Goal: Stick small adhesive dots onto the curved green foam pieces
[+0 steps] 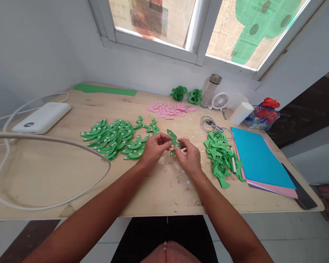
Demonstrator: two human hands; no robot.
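The left hand [155, 149] and the right hand [190, 157] both pinched a curved green paper piece [171, 136] between thumb and fingers, over the middle of the tabletop [153, 193]. Just left of them lay overlapping green cutouts [115, 137] with small white patches, and to the right a loose heap of green scraps [220, 155] with a white marker [233, 160] on it, beside a stack of sheets [263, 157] topped in blue. Farther back, pink paper pieces [168, 109] lay in front of two green paper ornaments [178, 93], near a bottle [210, 90] and a small white fan [220, 100], while a white power bank [42, 117] sat far to the left.
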